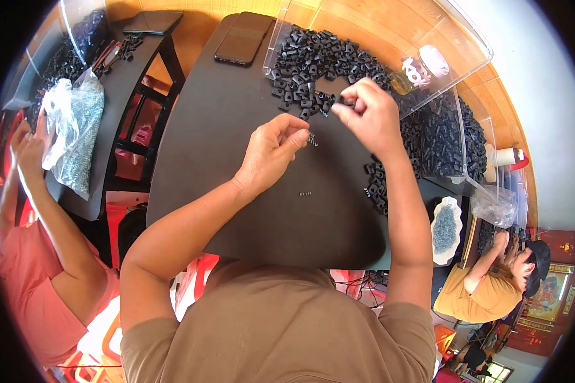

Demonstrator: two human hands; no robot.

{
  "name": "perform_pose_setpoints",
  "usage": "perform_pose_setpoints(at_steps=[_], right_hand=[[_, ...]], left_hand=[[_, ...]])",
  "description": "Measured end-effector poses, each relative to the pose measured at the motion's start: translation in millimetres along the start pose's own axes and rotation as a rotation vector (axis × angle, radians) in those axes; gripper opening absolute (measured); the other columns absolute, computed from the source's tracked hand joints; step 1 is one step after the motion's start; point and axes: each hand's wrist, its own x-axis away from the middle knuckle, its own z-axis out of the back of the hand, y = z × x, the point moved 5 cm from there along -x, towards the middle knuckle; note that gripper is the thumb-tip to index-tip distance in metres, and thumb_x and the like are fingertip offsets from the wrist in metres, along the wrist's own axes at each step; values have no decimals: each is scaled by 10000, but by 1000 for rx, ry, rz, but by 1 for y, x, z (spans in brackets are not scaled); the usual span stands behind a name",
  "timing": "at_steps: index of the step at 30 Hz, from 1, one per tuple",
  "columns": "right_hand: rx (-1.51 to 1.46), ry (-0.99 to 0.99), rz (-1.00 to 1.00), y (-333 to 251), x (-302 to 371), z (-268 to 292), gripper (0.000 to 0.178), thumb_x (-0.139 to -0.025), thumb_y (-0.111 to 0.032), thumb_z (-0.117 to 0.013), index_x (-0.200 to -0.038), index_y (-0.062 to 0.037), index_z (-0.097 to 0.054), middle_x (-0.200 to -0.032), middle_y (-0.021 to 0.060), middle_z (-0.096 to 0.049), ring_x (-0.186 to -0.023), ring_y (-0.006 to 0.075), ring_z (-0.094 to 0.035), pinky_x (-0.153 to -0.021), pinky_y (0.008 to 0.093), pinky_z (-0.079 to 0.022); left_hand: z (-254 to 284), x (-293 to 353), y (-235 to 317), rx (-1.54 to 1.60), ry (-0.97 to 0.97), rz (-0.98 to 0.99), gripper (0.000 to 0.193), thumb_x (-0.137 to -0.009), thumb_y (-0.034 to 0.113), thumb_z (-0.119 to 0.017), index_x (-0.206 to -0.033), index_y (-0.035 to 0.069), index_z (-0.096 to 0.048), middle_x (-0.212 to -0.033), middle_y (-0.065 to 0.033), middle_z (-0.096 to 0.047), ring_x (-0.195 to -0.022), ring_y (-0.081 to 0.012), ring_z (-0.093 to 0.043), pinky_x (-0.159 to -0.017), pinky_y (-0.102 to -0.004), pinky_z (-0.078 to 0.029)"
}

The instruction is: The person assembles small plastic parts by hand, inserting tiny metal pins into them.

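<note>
Above the dark desk [204, 147], both hands are held close together, with the fingertips drawn in. A few small metal pieces [312, 139] are pinched between the thumb and fingers of the left hand [273, 150], near the middle of the desk. By the right hand [367, 115], raised a little farther forward, a small black part [346, 101] is gripped between thumb and forefinger; its shape is blurred. Just beyond, a heap of black parts [319, 57] is spread at the mouth of a clear bin [450, 29]. More black parts are contained in a second clear bin [461, 137] to the right. Nearer the body, a short row of tiny pieces [305, 193] is seen on the desk. A phone [243, 38] is placed at the far left edge. At the right, a white dish [435, 223] is filled with small bluish-grey pieces [446, 231]. On another desk at the left, a plastic bag [86, 137] is handled by a person in pink [51, 287].
</note>
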Motion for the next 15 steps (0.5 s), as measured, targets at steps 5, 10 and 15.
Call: perform_pose_setpoints(at_steps=[5, 10, 15], right_hand=[[-64, 86, 187, -44, 42, -7, 238, -621, -80, -736, -788, -67, -568, -766, 50, -552, -665, 204, -585, -561, 314, -475], [-241, 9, 50, -29, 53, 0, 273, -684, -43, -731, -930, -43, -613, -817, 55, -586, -588, 175, -546, -530, 264, -465], [118, 94, -97, 34, 51, 4, 133, -734, -57, -672, -859, -54, -627, -804, 93, -597, -651, 264, -600, -583, 347, -478]], left_hand=[[-14, 7, 1, 214, -136, 72, 147, -876, 165, -614, -947, 37, -596, -754, 6, -588, -609, -43, -495, -531, -195, -409], [-12, 10, -4, 312, -168, 92, 97, -877, 123, -590, -920, 36, -601, -749, -6, -602, -614, -46, -503, -544, -190, -411], [-10, 7, 1, 271, -173, 84, 92, -881, 85, -556, -931, 24, -603, -786, -21, -618, -627, -51, -502, -572, -192, -415]])
